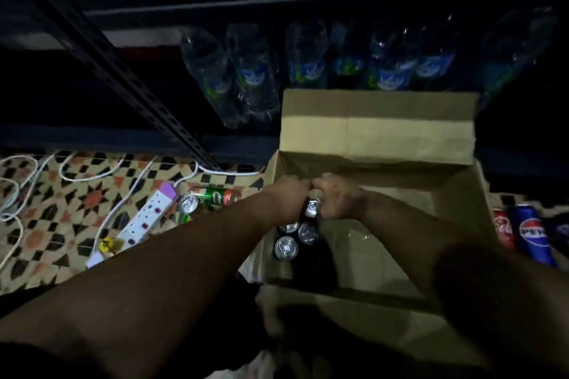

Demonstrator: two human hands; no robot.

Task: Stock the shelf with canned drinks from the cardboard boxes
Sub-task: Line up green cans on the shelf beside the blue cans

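An open cardboard box [378, 129] stands on the floor in front of a dark metal shelf [129, 135]. Several dark cans with silver tops [287, 248] stand in its left part. Both my arms reach into the box. My left hand [291, 191] and my right hand [337, 198] meet over one dark can [311, 209], fingers curled round its top. The fingertips are hidden, so which hand carries the can is unclear.
Clear water bottles [252, 77] line the low shelf behind the box. On the patterned floor to the left lie a green can [215, 195], a white power strip [144, 218] and white cables [18, 194]. Blue and red cans [531, 232] lie right of the box.
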